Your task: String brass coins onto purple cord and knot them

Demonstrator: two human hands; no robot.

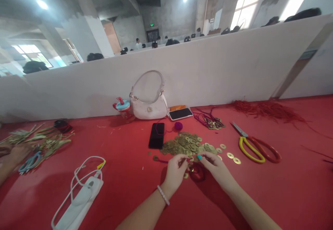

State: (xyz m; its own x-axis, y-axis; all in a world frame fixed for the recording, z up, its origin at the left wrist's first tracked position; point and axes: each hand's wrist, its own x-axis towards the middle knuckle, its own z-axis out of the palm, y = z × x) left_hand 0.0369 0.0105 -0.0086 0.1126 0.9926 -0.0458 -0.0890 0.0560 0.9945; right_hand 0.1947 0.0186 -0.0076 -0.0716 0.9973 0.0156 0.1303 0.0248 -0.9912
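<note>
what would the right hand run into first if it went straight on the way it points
Probably the pile of gold-coloured coins, which lies just ahead of the right hand; how high the hand sits above the coins is hard to judge from this one view.

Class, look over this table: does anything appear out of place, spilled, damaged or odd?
Nothing looks clearly damaged or spilled. Slightly odd: the scissors have mismatched handles, one yellow, one red, and a few coins lie apart, right of the main heap.
</note>
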